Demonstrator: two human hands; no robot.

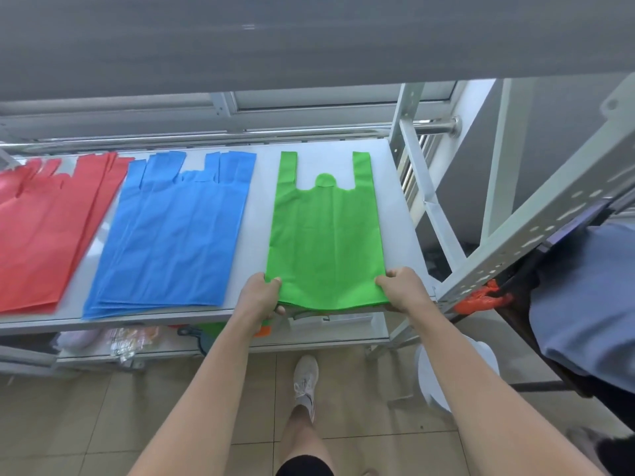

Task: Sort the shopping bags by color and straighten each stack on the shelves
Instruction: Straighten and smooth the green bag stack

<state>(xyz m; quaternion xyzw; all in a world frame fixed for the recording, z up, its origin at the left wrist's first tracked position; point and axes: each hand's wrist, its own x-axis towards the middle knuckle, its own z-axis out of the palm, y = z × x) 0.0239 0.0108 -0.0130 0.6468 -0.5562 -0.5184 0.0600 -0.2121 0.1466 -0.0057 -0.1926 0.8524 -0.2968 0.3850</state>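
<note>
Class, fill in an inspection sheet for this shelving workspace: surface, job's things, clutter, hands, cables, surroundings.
Surface: white shelf, three bag stacks lying flat.
Job's things: red stack left, edges fanned; blue stack middle, edges fanned; green stack right, squared.
Clutter: mixed items on the lower shelf; orange plastic on the rack.
Hands: left hand and right hand each grip a near corner of the green stack.
Cables: nothing seen.
Surroundings: tiled floor, white bin, blue cloth at right.

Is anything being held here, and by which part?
The green bag stack, by its two near corners: the left grip pinches the left corner, the right grip the right one.
</note>
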